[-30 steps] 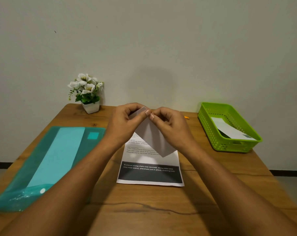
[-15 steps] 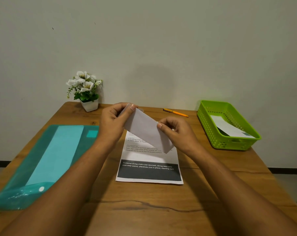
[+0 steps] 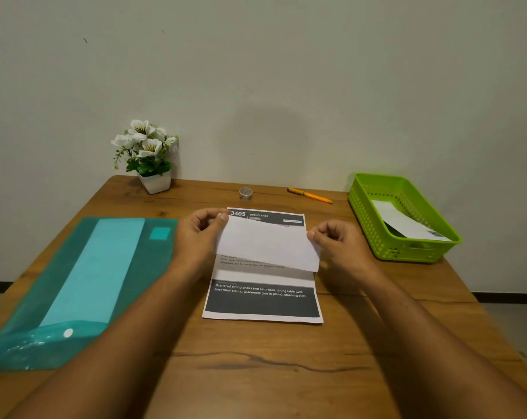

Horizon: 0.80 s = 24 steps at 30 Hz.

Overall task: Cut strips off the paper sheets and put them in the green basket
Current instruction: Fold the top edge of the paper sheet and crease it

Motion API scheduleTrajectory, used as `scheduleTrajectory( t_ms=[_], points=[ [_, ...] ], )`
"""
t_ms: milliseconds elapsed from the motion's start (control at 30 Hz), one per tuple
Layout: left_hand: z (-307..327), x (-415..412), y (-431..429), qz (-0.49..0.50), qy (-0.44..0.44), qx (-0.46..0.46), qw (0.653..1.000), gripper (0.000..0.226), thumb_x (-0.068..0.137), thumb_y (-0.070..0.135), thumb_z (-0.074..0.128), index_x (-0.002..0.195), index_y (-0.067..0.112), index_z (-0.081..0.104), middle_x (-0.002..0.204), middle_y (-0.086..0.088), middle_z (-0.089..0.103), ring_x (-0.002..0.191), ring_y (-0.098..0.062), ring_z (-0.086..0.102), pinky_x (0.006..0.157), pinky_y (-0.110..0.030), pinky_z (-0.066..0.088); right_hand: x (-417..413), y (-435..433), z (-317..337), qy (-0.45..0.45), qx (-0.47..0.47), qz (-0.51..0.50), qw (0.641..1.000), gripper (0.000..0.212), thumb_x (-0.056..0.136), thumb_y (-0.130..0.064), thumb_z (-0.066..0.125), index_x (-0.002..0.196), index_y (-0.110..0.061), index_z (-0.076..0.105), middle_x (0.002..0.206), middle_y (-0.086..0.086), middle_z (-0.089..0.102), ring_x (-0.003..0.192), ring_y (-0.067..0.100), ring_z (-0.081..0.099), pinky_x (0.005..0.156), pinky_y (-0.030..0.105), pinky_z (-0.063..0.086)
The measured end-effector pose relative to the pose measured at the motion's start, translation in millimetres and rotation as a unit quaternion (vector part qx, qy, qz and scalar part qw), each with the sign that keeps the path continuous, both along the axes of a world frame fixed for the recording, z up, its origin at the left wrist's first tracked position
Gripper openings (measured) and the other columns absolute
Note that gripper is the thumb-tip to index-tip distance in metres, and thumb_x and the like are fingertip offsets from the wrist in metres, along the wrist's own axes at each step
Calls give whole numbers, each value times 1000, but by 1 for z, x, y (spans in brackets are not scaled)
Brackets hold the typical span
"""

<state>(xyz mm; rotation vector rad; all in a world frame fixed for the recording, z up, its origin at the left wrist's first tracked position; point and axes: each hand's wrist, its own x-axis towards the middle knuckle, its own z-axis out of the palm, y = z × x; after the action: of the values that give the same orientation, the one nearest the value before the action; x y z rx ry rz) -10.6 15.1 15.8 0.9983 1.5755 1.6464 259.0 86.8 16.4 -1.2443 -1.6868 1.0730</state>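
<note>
Table [image 3: 256, 373] carries every item. A teal folder [image 3: 74, 282] lies at the left, a printed sheet [image 3: 262, 303] at the centre and the green basket [image 3: 374, 234] at the right rear, well apart from the sheet. One white piece [image 3: 407, 225] lies inside the basket.

A white strip [image 3: 268, 246] is held just above the printed sheet, blank side up and sloping down to the right. The left hand [image 3: 195, 237] pinches its upper left corner. The right hand [image 3: 343, 246] pinches its right edge. Both hands are closed narrowly on the paper.

Probable step: transfer of the strip to the basket.
1. Release the left pinch first, because the basket lies on the right.
2. Lift the strip clear of the sheet so the sheet is not dragged.
3. Pass it over the near wall and let go above the white piece.

An orange tool [image 3: 312, 195], pen or knife, and a tape roll [image 3: 245, 193] lie behind the sheet, outside this path.
</note>
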Motion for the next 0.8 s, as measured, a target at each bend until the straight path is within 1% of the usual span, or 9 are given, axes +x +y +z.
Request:
scheduleTrajectory(
  t_ms=[67, 133, 167, 267, 333, 400, 533, 667, 800],
  points=[
    [-16, -3, 2, -19, 38, -20, 999, 12, 97, 20, 70, 107, 26, 75, 83, -11, 71, 73, -18, 65, 70, -41, 58, 6, 6, -10, 6, -19, -23, 1000, 12, 98, -12, 69, 88, -15, 75, 82, 10, 75, 72, 17, 65, 59, 33, 51],
    [-29, -4, 3, -24, 125, -37, 991, 19, 97, 20, 68, 114, 29, 71, 76, 0, 64, 70, -15, 60, 70, -44, 57, 8, 12, -19, -3, -25, -48, 999, 16, 98, -8, 68, 87, -17, 75, 87, 11, 74, 76, 21, 66, 64, 38, 51],
    [-34, -2, 3, -23, 185, -48, 981, 23, 98, 22, 67, 119, 31, 69, 81, 7, 65, 73, -13, 61, 72, -45, 58, 9, 15, -23, -19, -22, -64, 998, 16, 98, -8, 67, 89, -19, 75, 90, 10, 74, 80, 21, 66, 67, 39, 52],
    [-43, 10, -3, -33, 380, -54, 923, 33, 100, 29, 62, 133, 28, 63, 120, 9, 66, 110, -11, 59, 91, -38, 54, 9, 24, -34, -80, -8, -76, 994, 20, 99, -8, 64, 94, -23, 75, 95, 2, 71, 87, 18, 67, 70, 37, 54],
    [-47, 17, -4, -84, 464, -36, 881, 36, 102, 33, 58, 138, 27, 59, 135, 7, 60, 126, -12, 50, 104, -41, 45, 8, 29, -41, -119, 0, -72, 990, 24, 99, -7, 63, 93, -27, 74, 94, -3, 71, 88, 21, 67, 70, 36, 54],
    [-52, 21, -2, -147, 524, -67, 837, 44, 105, 40, 50, 147, 28, 51, 152, 5, 49, 142, -16, 39, 115, -45, 33, 7, 32, -44, -176, 17, -73, 982, 25, 99, -8, 62, 98, -28, 75, 100, -4, 72, 93, 20, 66, 76, 35, 54],
    [-64, 24, 0, -192, 604, -148, 759, 55, 109, 48, 28, 161, 29, 28, 169, 6, 20, 157, -20, 11, 126, -49, 8, -1, 26, -38, -337, 96, -72, 934, 24, 101, -15, 57, 116, -24, 74, 121, -1, 69, 108, 22, 61, 88, 37, 51],
    [-61, 28, 0, -194, 619, -164, 743, 61, 108, 50, 16, 163, 24, 19, 172, 5, 12, 158, -21, 5, 126, -50, 4, -29, 2, -41, -437, 188, 28, 879, 34, 104, -32, 50, 132, -17, 64, 141, 10, 60, 127, 31, 54, 107, 43, 41],
    [-60, 32, -2, -191, 630, -178, 731, 60, 109, 47, 14, 164, 22, 13, 172, 3, 8, 158, -21, 1, 127, -51, 4, -68, -23, -57, -434, 190, 125, 872, 49, 111, -31, 36, 155, -12, 41, 164, 11, 37, 153, 29, 29, 126, 44, 23]
  ],
)
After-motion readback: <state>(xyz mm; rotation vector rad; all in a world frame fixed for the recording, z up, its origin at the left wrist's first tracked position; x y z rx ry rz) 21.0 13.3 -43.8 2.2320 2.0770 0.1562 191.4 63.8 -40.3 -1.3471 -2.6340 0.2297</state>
